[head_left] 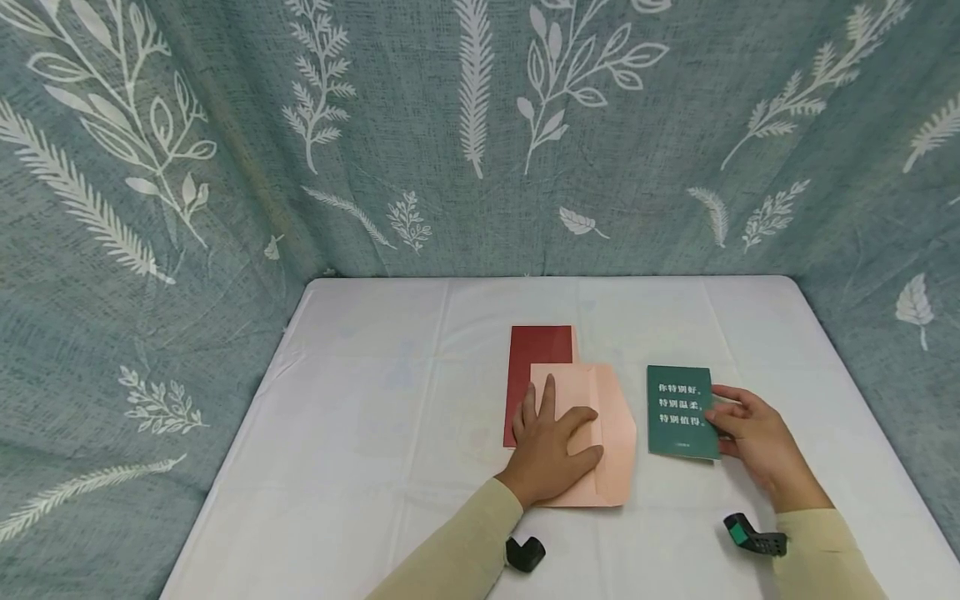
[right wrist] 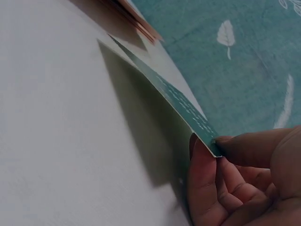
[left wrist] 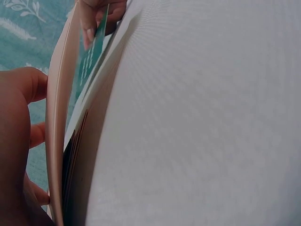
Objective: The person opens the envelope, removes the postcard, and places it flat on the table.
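On worktop (head_left: 375,400) centre, left hand (head_left: 553,450) lies flat w/ straight fingers on pink envelope (head_left: 611,433), overlapping red envelope (head_left: 538,358). Right hand (head_left: 753,437) pinches green card (head_left: 680,411) by its right edge, just right of envelopes.

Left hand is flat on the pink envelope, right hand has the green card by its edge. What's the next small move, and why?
Probably slide the green card left toward the open flap side of the pink envelope. The right hand pinches the card's right edge, lifted off the white table, while the left hand presses the envelope flat; card and envelope lie apart.
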`<act>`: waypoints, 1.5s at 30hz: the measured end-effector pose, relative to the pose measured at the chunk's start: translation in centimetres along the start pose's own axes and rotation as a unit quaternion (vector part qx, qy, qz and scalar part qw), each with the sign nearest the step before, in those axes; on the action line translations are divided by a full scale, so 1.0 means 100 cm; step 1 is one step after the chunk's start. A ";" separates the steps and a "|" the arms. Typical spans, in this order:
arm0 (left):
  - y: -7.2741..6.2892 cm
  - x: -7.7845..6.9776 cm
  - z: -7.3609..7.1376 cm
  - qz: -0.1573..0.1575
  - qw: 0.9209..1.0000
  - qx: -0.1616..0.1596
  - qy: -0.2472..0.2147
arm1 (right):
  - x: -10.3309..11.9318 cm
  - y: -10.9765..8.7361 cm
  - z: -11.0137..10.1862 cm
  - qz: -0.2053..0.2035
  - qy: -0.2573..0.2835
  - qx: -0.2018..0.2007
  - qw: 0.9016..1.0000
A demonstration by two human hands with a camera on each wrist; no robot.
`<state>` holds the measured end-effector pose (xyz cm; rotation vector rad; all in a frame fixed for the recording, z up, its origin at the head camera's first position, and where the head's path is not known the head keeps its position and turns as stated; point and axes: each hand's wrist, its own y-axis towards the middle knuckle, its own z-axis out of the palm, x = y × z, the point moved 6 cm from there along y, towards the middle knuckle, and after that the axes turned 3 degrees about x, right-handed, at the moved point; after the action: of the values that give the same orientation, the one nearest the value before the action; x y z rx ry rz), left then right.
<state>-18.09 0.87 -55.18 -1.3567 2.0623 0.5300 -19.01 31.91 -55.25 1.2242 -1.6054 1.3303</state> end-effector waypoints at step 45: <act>-0.001 0.000 -0.001 0.004 1.000 0.000 -0.008 | 0.000 0.001 -0.058 0.050 -0.150 -0.092 0.983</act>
<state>-17.99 0.75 -55.08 -1.3405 2.0566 0.5416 -19.41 37.57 -53.97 1.2893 -1.9759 1.0637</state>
